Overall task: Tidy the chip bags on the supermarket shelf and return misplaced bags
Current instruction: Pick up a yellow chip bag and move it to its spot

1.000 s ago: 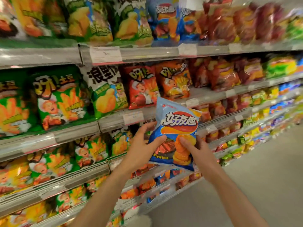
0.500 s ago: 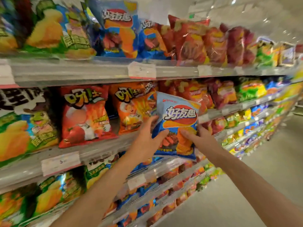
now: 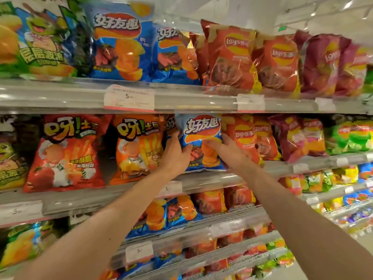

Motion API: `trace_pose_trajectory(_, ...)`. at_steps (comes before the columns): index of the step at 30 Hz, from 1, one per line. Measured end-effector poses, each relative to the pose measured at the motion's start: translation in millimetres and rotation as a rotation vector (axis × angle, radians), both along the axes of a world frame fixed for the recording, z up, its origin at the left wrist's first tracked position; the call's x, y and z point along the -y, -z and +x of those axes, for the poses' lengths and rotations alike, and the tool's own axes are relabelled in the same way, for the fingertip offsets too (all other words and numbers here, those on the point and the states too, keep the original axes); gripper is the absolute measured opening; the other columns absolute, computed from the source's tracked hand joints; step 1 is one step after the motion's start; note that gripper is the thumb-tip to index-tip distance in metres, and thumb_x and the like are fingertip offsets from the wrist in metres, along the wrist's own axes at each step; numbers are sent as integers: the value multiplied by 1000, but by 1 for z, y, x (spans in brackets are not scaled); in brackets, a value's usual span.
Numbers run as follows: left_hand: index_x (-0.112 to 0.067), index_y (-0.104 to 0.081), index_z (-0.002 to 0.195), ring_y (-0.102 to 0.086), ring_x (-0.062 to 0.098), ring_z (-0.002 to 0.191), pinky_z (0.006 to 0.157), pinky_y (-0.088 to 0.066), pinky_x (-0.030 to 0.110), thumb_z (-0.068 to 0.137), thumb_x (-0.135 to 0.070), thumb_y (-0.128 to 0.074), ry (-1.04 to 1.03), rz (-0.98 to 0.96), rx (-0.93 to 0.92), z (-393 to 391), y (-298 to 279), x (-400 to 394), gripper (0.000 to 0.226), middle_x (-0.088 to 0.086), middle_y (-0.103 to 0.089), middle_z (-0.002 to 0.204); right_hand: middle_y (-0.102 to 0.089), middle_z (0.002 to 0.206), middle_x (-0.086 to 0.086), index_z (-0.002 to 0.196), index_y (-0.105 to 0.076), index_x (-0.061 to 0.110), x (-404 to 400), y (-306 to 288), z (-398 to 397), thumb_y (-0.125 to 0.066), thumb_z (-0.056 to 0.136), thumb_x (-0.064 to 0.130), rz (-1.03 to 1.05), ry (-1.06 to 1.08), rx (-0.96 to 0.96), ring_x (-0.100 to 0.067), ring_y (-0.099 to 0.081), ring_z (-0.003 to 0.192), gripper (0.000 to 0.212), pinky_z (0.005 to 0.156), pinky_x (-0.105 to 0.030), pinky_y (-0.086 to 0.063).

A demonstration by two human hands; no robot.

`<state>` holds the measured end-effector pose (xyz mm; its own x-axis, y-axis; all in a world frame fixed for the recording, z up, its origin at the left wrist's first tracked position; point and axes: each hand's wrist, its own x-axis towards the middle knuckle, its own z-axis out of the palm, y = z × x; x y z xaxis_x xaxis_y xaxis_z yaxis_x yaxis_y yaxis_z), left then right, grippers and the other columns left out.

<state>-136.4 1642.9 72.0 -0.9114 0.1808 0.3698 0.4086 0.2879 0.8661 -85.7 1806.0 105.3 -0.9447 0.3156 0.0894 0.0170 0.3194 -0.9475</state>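
Head view: blue chip bag (image 3: 201, 142) held upright at the second shelf (image 3: 212, 179), bottom edge just at the shelf lip, between the orange bag (image 3: 139, 148) on its left and the red Lay's bag (image 3: 242, 138) on its right. Left hand (image 3: 175, 152) grip clamped on the left edge of the bag, thumb in front; right hand (image 3: 226, 148) grip pinching the right side, fingers curled on the front.

Likely risk: pushing in too hard and crushing the chips, or knocking the red Lay's bag forward off the shelf, because the slot looks narrow. Possibly also wrong place, since the same blue bags (image 3: 121, 45) stand on the top shelf.

Little open room: price rail (image 3: 250, 103) just above the bag top, neighbours touching on both sides, free space only toward the aisle
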Motion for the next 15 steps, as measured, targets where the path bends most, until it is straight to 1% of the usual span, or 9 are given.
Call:
trace_pose_trajectory(2,-17,-36,149,-49,24,132,98,-40,26,101,-17,-56,-50,-18,7,-6,4,-11,51,6,-50,145,-71,108,-2,136,-55,13,-6,9,-17,-69,95,20,-44,-21,-8,-6,-69,82,44,62,-17,-51)
trace_pose_trajectory(4,-17,-35,150,-46,25,136,103,-39,29,102,-17,-55,-96,-26,14,-9,12,-19,52,6,-48,148,-70,119,-7,137,-55,13,-10,20,-27,-68,95,20,-81,-14,-29,-17,-68,98,44,74,-24,-52)
trace_pose_trajectory(6,-17,-33,152,-45,26,137,105,-37,31,103,-17,-52,-150,-11,33,-9,19,-26,52,7,-45,150,-69,122,-9,136,-55,12,-8,30,-32,-65,97,19,-121,-4,-59,-21,-66,104,41,84,-30,-52)
trace_pose_trajectory(8,-17,-30,153,-45,28,137,104,-38,32,105,-18,-46,-198,-12,22,-7,24,-33,51,8,-42,152,-70,119,-8,138,-53,15,-4,36,-35,-62,95,29,-115,29,-104,-26,-67,107,46,92,-43,-55)
trace_pose_trajectory(9,-17,-28,154,-44,28,137,104,-39,33,106,-20,-44,-217,-24,14,-4,25,-36,51,8,-41,153,-71,115,-7,141,-49,18,-3,38,-36,-58,92,37,-93,42,-125,-29,-68,106,54,93,-48,-56)
trace_pose_trajectory(10,-18,-27,155,-44,28,138,105,-39,35,106,-22,-42,-235,-36,4,-3,26,-38,51,9,-39,153,-71,110,-6,144,-45,20,-1,40,-39,-54,89,42,-79,38,-136,-31,-69,103,60,91,-51,-56)
trace_pose_trajectory(11,-19,-26,155,-43,29,138,105,-39,36,107,-23,-41,-254,-46,-2,-2,26,-38,51,10,-39,154,-71,107,-7,147,-41,22,1,40,-39,-51,90,43,-64,25,-133,-32,-69,99,61,88,-51,-57)
trace_pose_trajectory(13,-23,-22,157,-46,33,135,103,-42,39,107,-25,-41,-287,-74,-2,0,27,-35,53,11,-36,154,-70,107,-9,147,-38,22,5,40,-37,-48,96,39,-20,-16,-115,-33,-69,96,54,85,-50,-56)
trace_pose_trajectory(15,-30,-15,158,-51,36,129,100,-45,44,106,-27,-42,-308,-126,-26,3,27,-28,58,11,-34,154,-69,109,-9,145,-38,19,2,39,-35,-48,98,37,39,-53,-103,-34,-69,99,52,87,-52,-57)
